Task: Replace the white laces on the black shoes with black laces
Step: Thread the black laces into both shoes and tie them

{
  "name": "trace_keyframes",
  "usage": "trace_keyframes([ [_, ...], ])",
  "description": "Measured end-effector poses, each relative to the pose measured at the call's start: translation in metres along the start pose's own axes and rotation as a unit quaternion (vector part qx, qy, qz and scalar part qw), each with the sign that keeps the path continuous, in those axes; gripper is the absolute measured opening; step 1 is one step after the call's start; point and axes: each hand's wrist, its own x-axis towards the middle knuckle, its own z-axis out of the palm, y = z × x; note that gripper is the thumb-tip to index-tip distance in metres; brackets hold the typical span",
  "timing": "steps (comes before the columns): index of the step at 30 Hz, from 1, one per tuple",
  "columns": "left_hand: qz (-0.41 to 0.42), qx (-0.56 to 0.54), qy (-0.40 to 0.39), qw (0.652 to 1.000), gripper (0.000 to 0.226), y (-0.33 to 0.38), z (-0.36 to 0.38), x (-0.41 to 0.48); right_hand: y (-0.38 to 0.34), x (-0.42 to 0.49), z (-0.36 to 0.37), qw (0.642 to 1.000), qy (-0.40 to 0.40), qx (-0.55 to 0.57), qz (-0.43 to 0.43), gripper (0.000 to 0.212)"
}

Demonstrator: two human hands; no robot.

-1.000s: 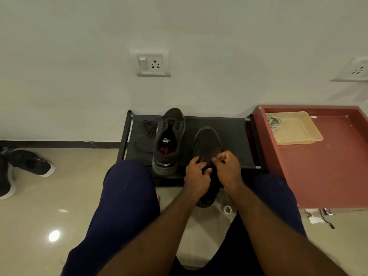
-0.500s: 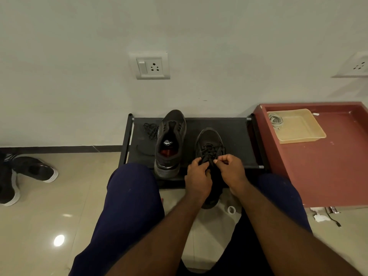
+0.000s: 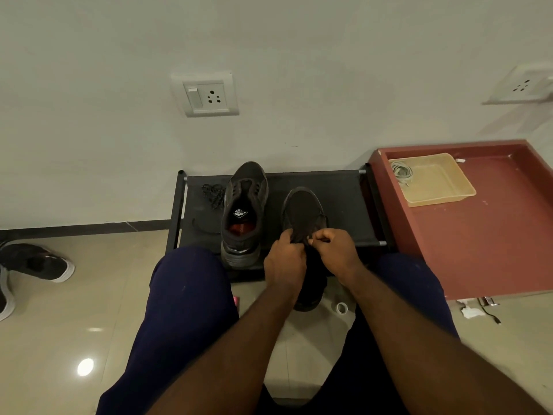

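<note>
On near shoe (image 3: 302, 208), black lace (image 3: 301, 236) pinched by left hand (image 3: 285, 260) and right hand (image 3: 336, 250). Pulled too hard, lace could be yanked from hole.

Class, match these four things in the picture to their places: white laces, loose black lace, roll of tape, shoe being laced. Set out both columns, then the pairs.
Things: 1 white laces; 2 loose black lace; 3 roll of tape; 4 shoe being laced
Places: A on the floor; B in the beige tray; C held by the left hand and right hand; D on the black rack, left of the unlaced shoe
Pairs: 1-B; 2-D; 3-A; 4-C
</note>
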Motion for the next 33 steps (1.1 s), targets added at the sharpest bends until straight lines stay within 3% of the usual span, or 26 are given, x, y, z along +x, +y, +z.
trace_keyframes([
  [3,0.016,0.030,0.009,0.999,0.030,-0.004,0.003,0.003,-0.004,-0.004,-0.001,0.999,-0.009,-0.029,-0.018,0.013],
  [7,-0.041,-0.007,0.013,0.999,0.041,-0.007,0.009,0.008,-0.013,-0.014,-0.005,0.990,-0.036,-0.123,-0.055,0.025],
  [10,-0.032,0.007,0.004,0.999,0.044,0.002,0.005,0.008,-0.017,-0.019,-0.009,0.985,-0.059,-0.147,-0.063,0.027],
  [13,-0.007,0.068,0.008,0.998,0.037,0.009,0.000,0.000,-0.013,-0.019,-0.012,0.983,-0.093,-0.146,-0.060,0.031],
  [15,-0.008,0.082,0.019,0.996,0.032,0.007,-0.001,0.002,-0.009,-0.021,-0.010,0.979,-0.106,-0.159,-0.063,0.044],
  [19,-0.006,0.063,0.019,0.998,0.030,0.010,-0.004,0.005,-0.002,-0.023,-0.001,0.980,-0.065,-0.172,-0.074,0.046],
  [25,0.025,0.131,-0.005,0.991,0.026,0.011,0.002,0.003,-0.004,-0.024,0.001,0.985,-0.040,-0.153,-0.069,0.036],
  [28,0.023,0.084,-0.028,0.996,0.033,0.007,0.017,0.010,-0.002,-0.021,0.001,0.987,-0.046,-0.138,-0.062,0.030],
  [31,-0.046,-0.019,-0.015,0.999,0.044,0.003,0.021,0.017,-0.002,-0.018,0.000,0.987,-0.041,-0.140,-0.070,0.029],
  [33,-0.048,-0.021,-0.004,0.999,0.038,0.001,0.018,0.017,-0.002,-0.018,0.000,0.986,-0.043,-0.144,-0.075,0.030],
])
